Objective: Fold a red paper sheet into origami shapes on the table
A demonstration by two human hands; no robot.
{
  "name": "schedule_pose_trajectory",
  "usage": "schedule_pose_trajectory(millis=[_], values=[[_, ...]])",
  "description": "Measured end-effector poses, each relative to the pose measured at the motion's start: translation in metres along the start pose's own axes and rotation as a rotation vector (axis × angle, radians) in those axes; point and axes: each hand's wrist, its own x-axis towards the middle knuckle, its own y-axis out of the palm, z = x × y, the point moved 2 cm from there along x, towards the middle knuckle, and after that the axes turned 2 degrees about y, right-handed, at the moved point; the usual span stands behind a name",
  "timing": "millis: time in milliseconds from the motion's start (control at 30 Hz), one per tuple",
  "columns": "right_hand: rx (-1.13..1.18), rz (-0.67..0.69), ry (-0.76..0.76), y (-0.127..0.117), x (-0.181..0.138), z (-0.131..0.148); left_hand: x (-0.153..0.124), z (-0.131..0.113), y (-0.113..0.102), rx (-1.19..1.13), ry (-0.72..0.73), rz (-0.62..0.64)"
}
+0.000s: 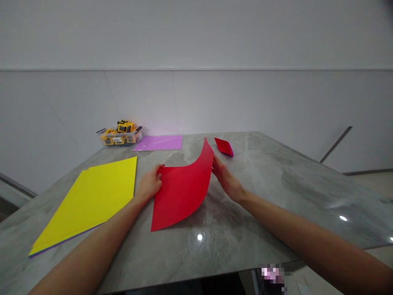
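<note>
A red sheet of paper (181, 190) lies in front of me, its left part low near the table and its right part curving upward to a raised far corner. My left hand (150, 183) is closed on the sheet's left edge near the far left corner, fingers curled. Against the back of the raised right side rests my right hand (227, 180), its fingers stretched out and their tips partly hidden by the paper. No thumb of that hand shows on the sheet's front face.
To the left lies a stack of sheets, yellow on top (98, 194). A purple sheet (161, 142) and a clear plastic box (119, 139) with yellow toy vehicles are near the wall. A small folded red piece (224, 146) lies behind my right hand on the grey marbled table (276, 184).
</note>
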Motion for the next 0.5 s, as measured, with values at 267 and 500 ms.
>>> schedule_pose_trajectory(millis=[267,500], values=[[0.302,-0.364,0.115,-0.007,0.019,-0.013,-0.007,-0.001,-0.008,0.134,0.111,0.089],[0.222,-0.448,0.043,-0.008,0.012,-0.018,-0.004,-0.003,-0.004,0.137,0.135,0.092]])
